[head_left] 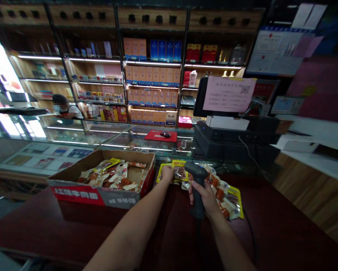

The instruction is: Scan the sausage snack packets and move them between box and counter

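My right hand (204,194) is wrapped round the handle of a dark barcode scanner (197,173), held upright over the table with its head pointing forward and left. My left hand (167,173) is closed on the edge of a yellow snack packet (180,171) just left of the scanner. Beside and behind my right hand lies a pile of vacuum-packed snacks (221,194), with orange-brown contents and a yellow-edged packet. An open cardboard box (101,195) stands to the left of my left arm, with many similar packets (118,175) inside.
A checkout terminal (225,96) with a pink paper sign stands behind the pile. On the glass counter (124,141) lies a red mat (152,136) with a mouse (165,134). The scanner's cable (252,233) runs across the table's right side. A person (69,109) is at the far left.
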Demonstrator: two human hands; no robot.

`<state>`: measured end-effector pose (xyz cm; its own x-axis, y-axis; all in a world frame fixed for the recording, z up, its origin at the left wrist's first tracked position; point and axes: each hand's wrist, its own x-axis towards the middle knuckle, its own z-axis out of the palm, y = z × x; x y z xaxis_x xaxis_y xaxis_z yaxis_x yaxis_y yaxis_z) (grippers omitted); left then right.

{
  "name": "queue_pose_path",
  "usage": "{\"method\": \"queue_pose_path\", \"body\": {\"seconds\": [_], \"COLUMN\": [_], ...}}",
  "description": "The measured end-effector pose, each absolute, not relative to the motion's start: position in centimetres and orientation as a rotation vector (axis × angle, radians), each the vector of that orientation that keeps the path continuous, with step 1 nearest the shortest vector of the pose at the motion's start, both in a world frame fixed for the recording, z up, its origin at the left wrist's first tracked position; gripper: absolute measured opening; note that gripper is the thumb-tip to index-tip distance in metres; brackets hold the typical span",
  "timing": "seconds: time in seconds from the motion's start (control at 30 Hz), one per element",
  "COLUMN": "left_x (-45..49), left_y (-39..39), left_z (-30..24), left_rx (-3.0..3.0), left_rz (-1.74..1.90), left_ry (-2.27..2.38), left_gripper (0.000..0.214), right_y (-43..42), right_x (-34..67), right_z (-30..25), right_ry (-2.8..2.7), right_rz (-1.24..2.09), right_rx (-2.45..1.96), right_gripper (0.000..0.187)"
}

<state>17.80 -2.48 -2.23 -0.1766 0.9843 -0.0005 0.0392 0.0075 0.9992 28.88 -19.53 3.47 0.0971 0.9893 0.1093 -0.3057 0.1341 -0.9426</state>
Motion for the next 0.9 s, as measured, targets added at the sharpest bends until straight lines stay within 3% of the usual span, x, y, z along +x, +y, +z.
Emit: {"method": "queue_pose_path", "body": {"seconds": [0.3, 0.57, 0.67, 0.9], "left_x": [17.8, 11.4, 5.4, -5.9], "left_y": [-3.0, -5.8, -5.3, -3.9], "left_z": [-1.0, 4.0, 6.2, 7.2], "left_rx": [1.460, 1.816, 1.945, 1.960], "left_rz": [1.285, 1.363, 1.127, 0.414], "left_ry": [1.686, 1.539, 1.705, 1.947], "left_gripper": [0.015, 0.011, 0.006, 0.029], "right_y": [-20.1, -20.0, -20.0, -19.6], "right_x": [28.7, 27.7, 26.7, 24.7], "right_z": [3.1, 1.6, 0.9, 0.5], "right_ry": [-0.946, -0.931, -0.946, -0.969], "right_rz": [1.202, 1.266, 1.307, 1.349], "right_rx": [-0.939, -1.010, -1.010, -0.987], "right_gripper": [0.037, 0.042, 0.043, 0.043]}}
